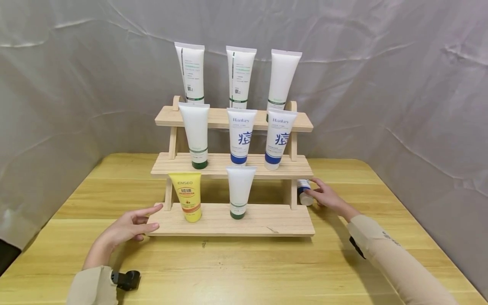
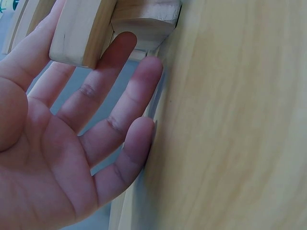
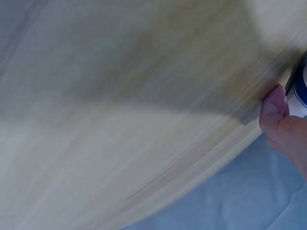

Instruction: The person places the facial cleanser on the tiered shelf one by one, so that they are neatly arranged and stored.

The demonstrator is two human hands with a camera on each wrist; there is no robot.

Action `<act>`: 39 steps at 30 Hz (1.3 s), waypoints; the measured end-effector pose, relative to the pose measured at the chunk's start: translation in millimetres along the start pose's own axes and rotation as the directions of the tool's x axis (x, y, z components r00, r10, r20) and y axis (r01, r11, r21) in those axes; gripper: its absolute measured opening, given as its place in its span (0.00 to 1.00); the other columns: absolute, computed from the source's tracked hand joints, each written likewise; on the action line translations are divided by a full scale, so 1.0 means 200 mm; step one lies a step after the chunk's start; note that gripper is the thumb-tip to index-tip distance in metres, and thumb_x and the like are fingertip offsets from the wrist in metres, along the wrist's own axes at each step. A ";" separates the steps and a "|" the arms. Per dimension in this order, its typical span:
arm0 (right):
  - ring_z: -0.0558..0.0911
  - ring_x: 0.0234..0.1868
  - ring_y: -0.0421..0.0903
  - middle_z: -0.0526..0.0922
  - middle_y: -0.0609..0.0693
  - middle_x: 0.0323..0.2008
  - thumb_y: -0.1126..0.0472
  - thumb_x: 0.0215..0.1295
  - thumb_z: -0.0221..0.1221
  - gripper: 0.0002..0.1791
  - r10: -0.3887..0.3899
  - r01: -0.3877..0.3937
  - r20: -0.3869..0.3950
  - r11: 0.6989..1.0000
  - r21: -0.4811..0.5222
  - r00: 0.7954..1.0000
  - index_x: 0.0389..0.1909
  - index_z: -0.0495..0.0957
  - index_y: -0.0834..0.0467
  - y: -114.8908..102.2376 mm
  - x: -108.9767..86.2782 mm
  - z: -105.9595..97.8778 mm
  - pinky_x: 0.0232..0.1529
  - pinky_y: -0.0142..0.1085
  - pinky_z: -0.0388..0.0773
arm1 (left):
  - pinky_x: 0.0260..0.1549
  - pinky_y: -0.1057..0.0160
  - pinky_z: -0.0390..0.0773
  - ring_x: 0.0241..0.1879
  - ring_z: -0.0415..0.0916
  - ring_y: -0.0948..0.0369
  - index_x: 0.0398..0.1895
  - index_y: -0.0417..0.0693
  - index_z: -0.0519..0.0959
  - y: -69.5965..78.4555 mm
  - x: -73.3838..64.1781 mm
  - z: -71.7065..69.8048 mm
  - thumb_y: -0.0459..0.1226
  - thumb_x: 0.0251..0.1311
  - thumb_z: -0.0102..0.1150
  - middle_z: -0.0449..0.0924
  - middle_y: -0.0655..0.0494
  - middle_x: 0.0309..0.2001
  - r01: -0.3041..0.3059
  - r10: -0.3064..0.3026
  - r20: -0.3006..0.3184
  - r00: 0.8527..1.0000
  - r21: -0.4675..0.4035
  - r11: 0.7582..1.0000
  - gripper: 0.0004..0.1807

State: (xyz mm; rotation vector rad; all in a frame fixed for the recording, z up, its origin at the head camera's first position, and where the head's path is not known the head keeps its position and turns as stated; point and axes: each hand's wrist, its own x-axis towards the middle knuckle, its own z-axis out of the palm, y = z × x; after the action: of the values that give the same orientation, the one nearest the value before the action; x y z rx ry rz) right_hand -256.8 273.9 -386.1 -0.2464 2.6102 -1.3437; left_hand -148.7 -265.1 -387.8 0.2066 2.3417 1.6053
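A three-tier wooden display stand holds several upright squeeze tubes. My left hand is at the left end of its bottom shelf, fingers extended and loosely spread around the board's end. The left wrist view shows the palm and fingers close against that wooden end. Beside the stand's right side, my right hand pinches a white squeeze tube with a blue band between thumb and fingers, near its cap. The stand hides the rest of that tube. At the right wrist view's edge, curled fingers meet the tube.
White tubes with green caps line the top shelf. On the middle shelf are a green-capped tube and two blue-and-white tubes. The bottom shelf bears a yellow tube and a white tube. Grey cloth hangs behind the table.
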 end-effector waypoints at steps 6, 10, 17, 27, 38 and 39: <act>0.64 0.20 0.45 0.72 0.59 0.37 0.50 0.64 0.51 0.34 0.023 -0.023 0.019 1.000 -0.002 1.000 0.66 0.49 0.58 0.01 0.02 0.01 0.22 0.35 0.65 | 0.26 0.61 0.72 0.32 0.70 0.62 0.64 0.40 0.57 0.00 0.00 0.00 0.40 0.56 0.59 0.73 0.40 0.48 -0.006 0.006 -0.002 1.000 0.006 1.000 0.35; 0.66 0.21 0.46 0.74 0.59 0.34 0.53 0.65 0.51 0.32 -0.005 0.005 0.028 1.000 -0.018 1.000 0.65 0.52 0.59 0.00 0.04 0.01 0.22 0.36 0.65 | 0.25 0.62 0.72 0.32 0.70 0.62 0.64 0.39 0.57 0.00 -0.01 0.00 0.39 0.56 0.58 0.74 0.40 0.47 -0.015 0.015 0.007 1.000 0.000 1.000 0.34; 0.72 0.27 0.46 0.71 0.69 0.44 0.58 0.65 0.51 0.34 -0.003 0.004 0.052 1.000 -0.009 0.999 0.66 0.49 0.64 -0.01 0.05 0.03 0.26 0.37 0.69 | 0.25 0.62 0.72 0.31 0.71 0.62 0.64 0.39 0.56 0.00 -0.01 0.00 0.39 0.57 0.57 0.74 0.41 0.46 -0.022 0.022 0.019 1.000 -0.008 1.000 0.34; 0.74 0.24 0.43 0.72 0.68 0.40 0.63 0.63 0.48 0.34 0.068 -0.072 0.039 0.993 0.095 0.997 0.66 0.46 0.66 -0.02 0.04 0.02 0.22 0.34 0.70 | 0.25 0.61 0.73 0.31 0.71 0.62 0.64 0.39 0.57 -0.01 0.00 0.00 0.39 0.56 0.59 0.72 0.39 0.48 -0.011 0.011 -0.006 1.000 -0.004 1.000 0.34; 0.71 0.23 0.41 0.71 0.66 0.41 0.61 0.63 0.46 0.33 0.120 -0.121 0.019 0.980 0.156 0.993 0.67 0.47 0.64 -0.03 -0.01 -0.02 0.21 0.34 0.69 | 0.26 0.61 0.73 0.33 0.71 0.61 0.64 0.41 0.59 -0.02 0.00 0.00 0.40 0.55 0.59 0.73 0.40 0.47 -0.015 0.015 -0.005 1.000 0.009 1.000 0.34; 0.71 0.22 0.41 0.71 0.67 0.42 0.61 0.63 0.47 0.33 0.123 -0.124 0.015 0.981 0.152 0.992 0.67 0.48 0.63 -0.03 -0.02 -0.02 0.20 0.33 0.68 | 0.26 0.61 0.73 0.33 0.71 0.61 0.63 0.41 0.59 -0.02 0.00 0.00 0.40 0.55 0.59 0.73 0.40 0.48 -0.012 0.012 -0.009 1.000 0.010 1.000 0.34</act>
State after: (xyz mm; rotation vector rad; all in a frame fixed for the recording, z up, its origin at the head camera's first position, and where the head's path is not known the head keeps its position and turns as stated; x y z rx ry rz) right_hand -254.5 274.7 -378.5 -0.0637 2.4576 -1.4866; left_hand -149.3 -267.3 -391.6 0.2171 2.3599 1.6037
